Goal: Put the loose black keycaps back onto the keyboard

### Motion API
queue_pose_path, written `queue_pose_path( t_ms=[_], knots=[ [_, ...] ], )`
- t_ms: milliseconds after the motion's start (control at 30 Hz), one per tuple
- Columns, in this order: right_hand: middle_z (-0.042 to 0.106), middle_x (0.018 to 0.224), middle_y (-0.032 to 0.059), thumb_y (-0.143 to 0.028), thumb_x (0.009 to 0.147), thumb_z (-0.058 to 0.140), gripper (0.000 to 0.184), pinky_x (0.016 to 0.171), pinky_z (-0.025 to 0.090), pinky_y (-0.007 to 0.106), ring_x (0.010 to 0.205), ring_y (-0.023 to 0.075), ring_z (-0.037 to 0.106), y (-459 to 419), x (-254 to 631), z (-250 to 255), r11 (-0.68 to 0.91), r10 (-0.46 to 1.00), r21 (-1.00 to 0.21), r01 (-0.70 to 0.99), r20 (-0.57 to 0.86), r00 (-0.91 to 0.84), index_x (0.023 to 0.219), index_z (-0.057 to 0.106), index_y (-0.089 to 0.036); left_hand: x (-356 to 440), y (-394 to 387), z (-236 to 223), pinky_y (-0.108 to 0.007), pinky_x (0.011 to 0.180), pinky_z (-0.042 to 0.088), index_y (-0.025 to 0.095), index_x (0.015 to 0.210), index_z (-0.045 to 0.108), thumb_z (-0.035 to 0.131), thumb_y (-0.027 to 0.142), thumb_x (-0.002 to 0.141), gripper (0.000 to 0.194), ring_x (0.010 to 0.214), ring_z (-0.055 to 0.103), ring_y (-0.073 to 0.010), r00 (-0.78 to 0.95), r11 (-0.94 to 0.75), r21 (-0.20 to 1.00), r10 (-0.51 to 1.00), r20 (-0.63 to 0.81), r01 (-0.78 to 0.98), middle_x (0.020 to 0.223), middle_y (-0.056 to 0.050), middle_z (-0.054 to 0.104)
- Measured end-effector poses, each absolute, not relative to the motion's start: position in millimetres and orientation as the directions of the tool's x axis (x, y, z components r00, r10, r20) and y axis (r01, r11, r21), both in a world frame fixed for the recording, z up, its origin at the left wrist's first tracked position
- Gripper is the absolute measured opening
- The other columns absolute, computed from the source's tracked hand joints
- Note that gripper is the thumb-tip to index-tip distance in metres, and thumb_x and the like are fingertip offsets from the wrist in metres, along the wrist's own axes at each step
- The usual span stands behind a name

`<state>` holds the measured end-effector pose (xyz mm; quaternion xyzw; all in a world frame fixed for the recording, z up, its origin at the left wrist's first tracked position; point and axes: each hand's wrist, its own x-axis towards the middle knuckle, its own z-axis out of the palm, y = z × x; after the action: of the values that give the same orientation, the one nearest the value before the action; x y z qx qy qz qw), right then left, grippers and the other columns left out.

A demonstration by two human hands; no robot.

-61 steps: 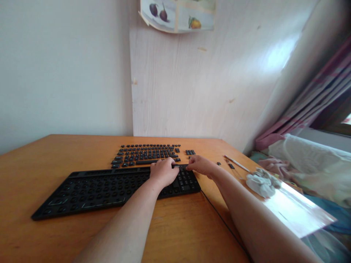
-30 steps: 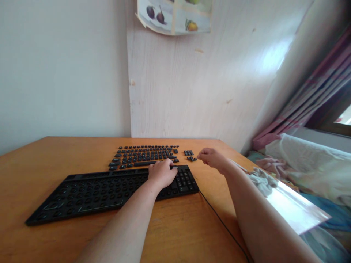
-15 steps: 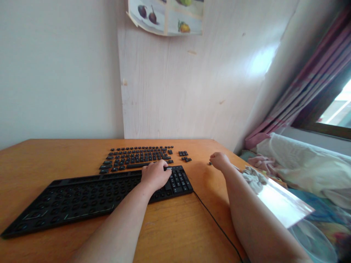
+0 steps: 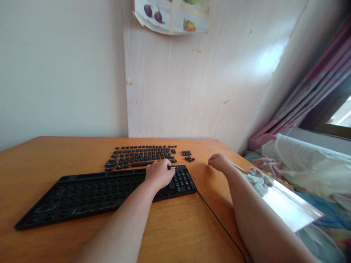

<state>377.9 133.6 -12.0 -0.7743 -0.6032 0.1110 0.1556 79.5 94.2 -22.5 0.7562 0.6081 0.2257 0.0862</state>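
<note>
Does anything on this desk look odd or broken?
Yes, the keyboard: its main section is bare of keycaps, though the number pad has its keys. Loose keycaps lie in rows on the desk beyond it, so it looks taken apart rather than broken.

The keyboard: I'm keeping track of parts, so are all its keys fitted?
No, the keyboard shows rows of bare sockets, and loose keys lie behind it.

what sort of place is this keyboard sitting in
Probably a room at home, perhaps a bedroom: there's a wooden desk, a pink curtain by a window, and rumpled pale fabric beyond the desk's right side.
</note>
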Motion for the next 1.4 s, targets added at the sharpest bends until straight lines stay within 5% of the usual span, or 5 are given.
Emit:
queue_pose_path(
  t_ms=[333, 633, 1400],
  knots=[
    [0.062, 0.065, 0.0016, -0.026, 0.069, 0.064, 0.014, 0.052, 0.043, 0.020, 0.054, 0.0090, 0.052, 100.4, 303.1, 14.9, 0.089, 0.978, -0.757, 0.648, -0.057, -0.200, 0.078, 0.064, -0.015, 80.1, 93.2, -20.2, -0.043, 0.087, 0.037, 0.031, 0.100, 0.061, 0.048, 0.051, 0.079, 0.032, 0.104, 0.057, -0.0276, 0.164, -0.243, 0.387, 0.960, 0.225, 0.890, 0.105, -0.004, 0.068],
    [0.051, 0.057, -0.0037, -0.022, 0.066, 0.062, 0.010, 0.047, 0.032, 0.019, 0.052, 0.0079, 0.044, 97.1, 278.8, 10.7, 0.163, 0.968, -0.680, 0.715, -0.031, -0.250, 0.074, 0.062, -0.015, 80.9, 93.7, -21.5, -0.043, 0.086, 0.037, 0.031, 0.101, 0.061, 0.048, 0.050, 0.079, 0.032, 0.103, 0.057, -0.0281, 0.163, -0.246, 0.386, 0.958, 0.235, 0.889, 0.103, -0.004, 0.069],
    [0.058, 0.060, -0.0004, -0.026, 0.071, 0.057, 0.011, 0.050, 0.039, 0.021, 0.053, 0.0103, 0.052, 99.9, 281.6, 6.3, 0.212, 0.964, -0.639, 0.739, 0.012, -0.266, 0.071, 0.060, -0.015, 80.8, 93.7, -21.3, -0.043, 0.087, 0.037, 0.031, 0.100, 0.061, 0.048, 0.051, 0.079, 0.031, 0.103, 0.057, -0.0273, 0.171, -0.253, 0.393, 0.957, 0.232, 0.884, 0.103, -0.004, 0.068]
  ],
)
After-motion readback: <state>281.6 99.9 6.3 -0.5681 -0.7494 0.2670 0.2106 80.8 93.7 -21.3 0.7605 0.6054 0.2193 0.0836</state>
